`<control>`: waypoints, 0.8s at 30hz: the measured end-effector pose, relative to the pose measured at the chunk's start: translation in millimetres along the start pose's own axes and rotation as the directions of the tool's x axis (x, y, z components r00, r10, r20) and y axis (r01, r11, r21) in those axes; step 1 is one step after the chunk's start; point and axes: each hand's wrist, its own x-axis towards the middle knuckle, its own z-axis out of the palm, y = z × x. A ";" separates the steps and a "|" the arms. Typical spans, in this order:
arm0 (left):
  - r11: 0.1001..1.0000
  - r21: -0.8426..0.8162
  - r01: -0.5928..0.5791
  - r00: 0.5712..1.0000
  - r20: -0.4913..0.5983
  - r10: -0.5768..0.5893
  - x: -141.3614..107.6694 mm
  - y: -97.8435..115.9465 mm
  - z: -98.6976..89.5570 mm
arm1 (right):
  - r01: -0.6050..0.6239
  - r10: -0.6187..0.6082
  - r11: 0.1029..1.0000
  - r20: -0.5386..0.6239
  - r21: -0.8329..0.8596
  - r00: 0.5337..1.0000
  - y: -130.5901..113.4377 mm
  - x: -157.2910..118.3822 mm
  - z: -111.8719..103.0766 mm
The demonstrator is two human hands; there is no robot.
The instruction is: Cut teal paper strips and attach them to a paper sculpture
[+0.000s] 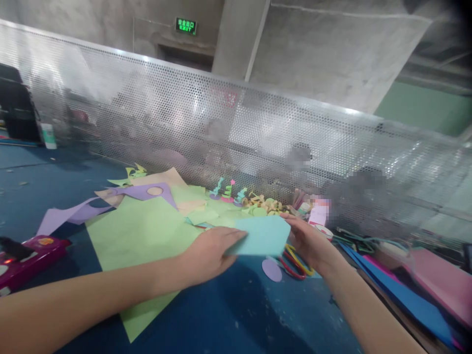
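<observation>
A light blue sheet of paper [260, 236] is held up between my two hands, above the dark blue table. My left hand [212, 253] grips its left edge, fingers closed on it. At its upper right corner, my right hand [304, 238] pinches the paper. Below it lie a purple paper disc [272, 270] and red and yellow rings [297, 263]. A large green sheet [142, 228] spreads under and beyond my left forearm.
Purple cut paper [143, 192] and a heap of small cut pieces [267, 204] lie farther back, beside small spiral paper shapes [227, 191]. A magenta power strip [35, 258] sits at left, coloured sheets [405, 290] at right. A perforated metal screen [177, 118] stands behind.
</observation>
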 end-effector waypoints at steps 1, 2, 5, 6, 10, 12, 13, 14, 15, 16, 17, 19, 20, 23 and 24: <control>0.999 -0.016 0.045 0.999 -0.025 -0.045 2.5 -2.2 -1.4 | 0.027 -0.027 0.999 -0.015 0.023 1.000 -0.9 -1.8 3.1; 0.993 -0.033 0.116 0.992 -0.053 -0.117 5.1 -4.3 -2.9 | 0.055 -0.054 0.997 -0.020 0.046 0.998 -1.0 -4.0 7.2; 0.899 -0.172 0.402 0.898 -0.115 -0.424 11.6 -10.4 -6.7 | 0.117 -0.120 0.992 0.064 0.045 0.991 3.9 -13.4 24.2; 0.838 -0.266 0.476 0.850 -0.105 -0.516 13.2 -12.0 -7.2 | 0.144 -0.143 0.990 0.103 -0.007 0.984 6.8 -17.4 30.4; 0.523 -0.672 0.525 0.738 0.054 -0.672 15.7 -13.4 -6.3 | 0.320 -0.226 0.862 0.266 -0.394 0.937 18.6 -36.8 51.7; 0.438 -0.752 0.493 0.741 0.100 -0.664 15.2 -9.3 -5.5 | 0.405 -0.260 0.712 0.321 -0.573 0.911 22.1 -47.2 59.0; 0.427 -0.766 0.480 0.750 0.106 -0.652 14.6 -6.1 -5.4 | 0.429 -0.268 0.648 0.339 -0.629 0.902 23.2 -51.8 62.0; 0.434 -0.770 0.468 0.763 0.104 -0.638 14.0 -2.5 -5.5 | 0.442 -0.269 0.605 0.352 -0.663 0.897 24.1 -55.9 64.5; 0.454 -0.766 0.455 0.778 0.094 -0.621 13.3 1.3 -5.8 | 0.447 -0.263 0.587 0.364 -0.675 0.894 24.9 -59.2 66.9; 0.481 -0.757 0.442 0.795 0.082 -0.601 12.5 5.0 -6.2 | 0.452 -0.254 0.587 0.377 -0.672 0.891 25.6 -61.8 69.1; 0.510 -0.747 0.427 0.812 0.068 -0.580 11.8 8.3 -6.8 | 0.454 -0.241 0.604 0.392 -0.655 0.888 26.3 -63.6 71.1; 0.554 -0.734 0.392 0.841 0.042 -0.539 10.4 13.3 -8.2 | 0.455 -0.216 0.658 0.429 -0.599 0.877 27.7 -65.7 74.6; 0.566 -0.735 0.374 0.852 0.031 -0.522 9.7 15.1 -8.9 | 0.458 -0.211 0.680 0.445 -0.573 0.870 28.4 -66.3 76.0; 0.568 -0.751 0.337 0.873 0.023 -0.487 7.9 18.0 -11.6 | 0.461 -0.209 0.703 0.462 -0.542 0.862 30.2 -67.2 78.4; 0.569 -0.754 0.328 0.879 0.023 -0.476 7.5 18.6 -12.4 | 0.460 -0.210 0.703 0.461 -0.542 0.862 30.4 -67.4 78.7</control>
